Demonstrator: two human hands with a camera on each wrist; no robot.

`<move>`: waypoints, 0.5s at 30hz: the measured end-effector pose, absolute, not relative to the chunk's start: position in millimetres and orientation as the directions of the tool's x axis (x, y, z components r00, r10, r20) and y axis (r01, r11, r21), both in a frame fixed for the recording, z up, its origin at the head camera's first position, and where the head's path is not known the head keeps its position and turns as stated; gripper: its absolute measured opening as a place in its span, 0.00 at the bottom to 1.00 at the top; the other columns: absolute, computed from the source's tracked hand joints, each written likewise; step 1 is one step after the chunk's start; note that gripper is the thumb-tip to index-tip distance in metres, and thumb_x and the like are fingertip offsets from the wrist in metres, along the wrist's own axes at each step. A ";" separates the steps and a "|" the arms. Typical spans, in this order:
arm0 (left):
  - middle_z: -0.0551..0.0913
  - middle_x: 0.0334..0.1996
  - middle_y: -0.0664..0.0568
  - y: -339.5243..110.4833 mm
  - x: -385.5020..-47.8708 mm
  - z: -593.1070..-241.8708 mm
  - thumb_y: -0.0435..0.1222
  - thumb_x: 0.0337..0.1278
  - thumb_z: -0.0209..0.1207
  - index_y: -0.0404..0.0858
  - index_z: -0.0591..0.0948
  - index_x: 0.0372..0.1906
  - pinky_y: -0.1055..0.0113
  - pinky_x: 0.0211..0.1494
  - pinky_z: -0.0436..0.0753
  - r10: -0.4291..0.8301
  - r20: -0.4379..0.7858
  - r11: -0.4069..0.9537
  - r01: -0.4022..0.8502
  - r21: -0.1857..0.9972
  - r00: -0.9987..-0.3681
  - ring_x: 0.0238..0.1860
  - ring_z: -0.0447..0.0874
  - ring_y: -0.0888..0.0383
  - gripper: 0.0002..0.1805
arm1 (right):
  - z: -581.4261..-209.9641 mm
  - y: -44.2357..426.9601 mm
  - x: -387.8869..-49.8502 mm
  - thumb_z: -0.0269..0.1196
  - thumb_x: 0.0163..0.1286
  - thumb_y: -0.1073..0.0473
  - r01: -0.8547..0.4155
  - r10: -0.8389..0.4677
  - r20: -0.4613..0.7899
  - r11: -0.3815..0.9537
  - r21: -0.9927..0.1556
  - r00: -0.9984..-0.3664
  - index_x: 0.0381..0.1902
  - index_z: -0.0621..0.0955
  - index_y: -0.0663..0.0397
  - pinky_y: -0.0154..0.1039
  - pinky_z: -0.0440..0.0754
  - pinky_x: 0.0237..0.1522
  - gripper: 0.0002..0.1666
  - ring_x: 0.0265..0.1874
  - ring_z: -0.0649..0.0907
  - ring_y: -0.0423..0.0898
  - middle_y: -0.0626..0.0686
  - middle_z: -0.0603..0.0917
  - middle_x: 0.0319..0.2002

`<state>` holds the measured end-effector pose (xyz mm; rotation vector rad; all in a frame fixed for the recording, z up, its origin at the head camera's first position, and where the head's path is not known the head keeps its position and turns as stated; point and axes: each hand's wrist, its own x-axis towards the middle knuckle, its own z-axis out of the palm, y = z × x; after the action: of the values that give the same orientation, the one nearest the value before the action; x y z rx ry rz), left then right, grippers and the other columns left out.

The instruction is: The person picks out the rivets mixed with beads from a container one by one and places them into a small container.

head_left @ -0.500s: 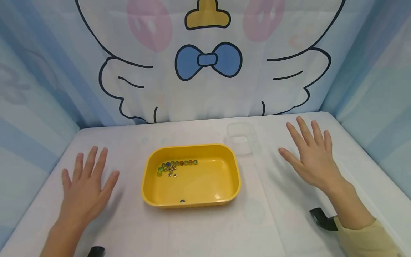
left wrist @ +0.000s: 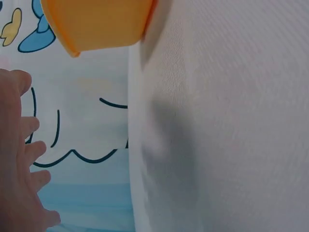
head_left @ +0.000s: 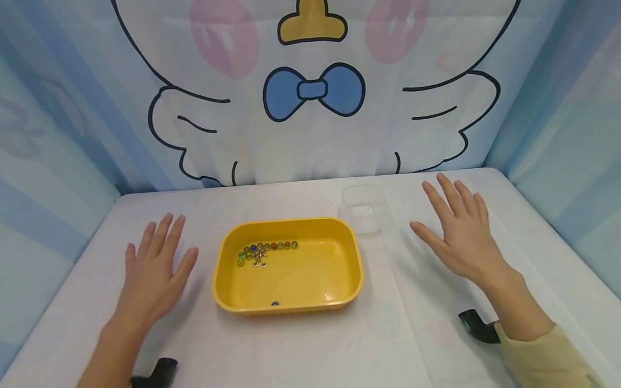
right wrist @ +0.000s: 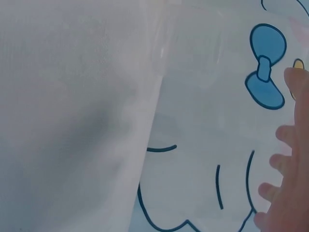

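Observation:
Left of the yellow tray [head_left: 320, 280], my left hand [head_left: 154, 275] hovers over the table with fingers spread and nothing in it. On the other side my right hand [head_left: 463, 240] is also raised, its fingers extended and holding nothing. Inside the tray, glass marbles [head_left: 241, 262] in green, blue and amber line the far left part. Small shiny metallic pieces [head_left: 259, 254] lie in a heap beside them; their exact kind is too small to tell. One blue marble [head_left: 275, 303] sits by the near wall, partly hidden. Both wrist views show the hands above the cloth, apart from the tray.
A clear plastic container [head_left: 365, 207] stands behind the tray's right corner. White cloth covers the table [head_left: 310, 350], and a printed curtain [head_left: 310, 140] hangs along its far edge and both sides. Black curved pieces [head_left: 477, 326] are at both wrists.
My left hand has moved right, toward the tray. The right hand has shifted slightly left. Tray, marbles and metallic pieces stay where they were.

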<state>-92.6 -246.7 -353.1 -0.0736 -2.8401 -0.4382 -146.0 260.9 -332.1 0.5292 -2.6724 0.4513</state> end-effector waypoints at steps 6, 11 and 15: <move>0.48 0.79 0.39 -240.3 -97.1 -353.5 0.49 0.76 0.47 0.42 0.51 0.81 0.34 0.73 0.33 0.030 0.293 0.934 0.130 0.332 -0.956 0.78 0.41 0.35 0.38 | -330.0 252.8 -149.6 0.56 0.75 0.39 -0.432 -0.305 0.437 0.873 -0.227 -0.846 0.80 0.56 0.52 0.68 0.38 0.72 0.45 0.76 0.50 0.66 0.60 0.50 0.80; 0.50 0.79 0.39 -235.2 -99.8 -351.1 0.48 0.77 0.47 0.42 0.52 0.81 0.34 0.74 0.37 0.045 0.311 0.917 0.163 0.365 -0.949 0.77 0.45 0.35 0.37 | -327.6 246.4 -152.2 0.58 0.74 0.41 -0.449 -0.317 0.445 0.864 -0.230 -0.838 0.80 0.57 0.53 0.67 0.40 0.72 0.45 0.75 0.52 0.65 0.60 0.51 0.79; 0.52 0.78 0.38 -229.9 -103.9 -350.7 0.48 0.76 0.48 0.41 0.53 0.81 0.34 0.74 0.40 0.051 0.313 0.898 0.181 0.402 -0.948 0.76 0.47 0.35 0.36 | -327.1 242.2 -154.4 0.59 0.73 0.43 -0.468 -0.331 0.456 0.854 -0.229 -0.826 0.79 0.58 0.54 0.65 0.43 0.73 0.45 0.74 0.54 0.66 0.61 0.52 0.79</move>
<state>-103.9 -229.9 -350.7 -0.1730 -2.7670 -0.6269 -154.4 242.2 -327.1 0.5919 -2.6237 0.4676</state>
